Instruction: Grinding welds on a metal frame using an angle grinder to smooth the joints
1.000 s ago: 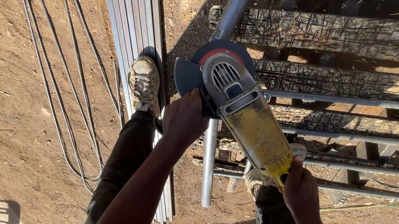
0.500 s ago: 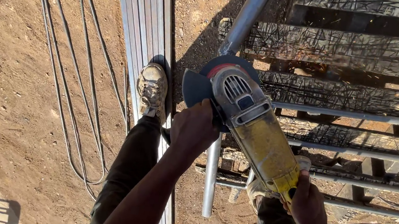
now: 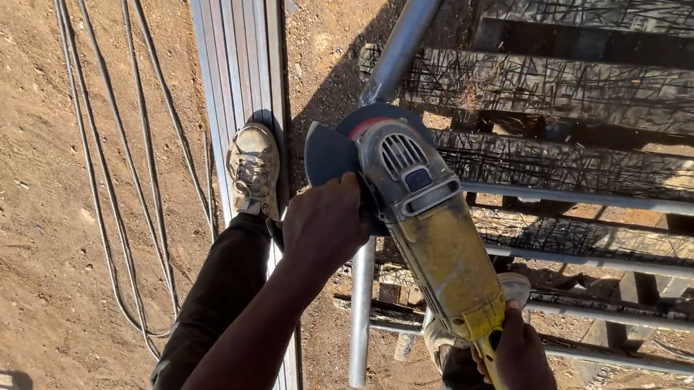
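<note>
Under me is bare dirt ground [image 3: 17, 171], and out past my grip on the far right lies a rack of scorched, scored wooden beams [image 3: 623, 90] with thin steel rods across it. To the left of my left grip runs a bundle of flat metal strips [image 3: 225, 27], my dusty left shoe [image 3: 254, 166] planted on it, and further left some thin cables [image 3: 96, 137] trail over the dirt. A galvanised steel pipe [image 3: 410, 29] runs away from me just beyond and beneath my left grip. Between both grips I carry the yellow angle grinder [image 3: 441, 247], held in the air above the pipe, its grey head and guarded disc [image 3: 330, 155] pointing away from me and sitting right over the pipe. I judge it heavy and nose-weighted, stiff and hard all over, dusty enough to slip a little, and likely to kick sideways if the disc bites, so it wants two firm holds well apart and none near the disc. My left hand [image 3: 325, 229] is clenched at the side of the head, I judge on a side handle that the hand itself hides, just behind the disc. My right hand [image 3: 525, 358] is wrapped tight round the rear handle, closest to my body.
</note>
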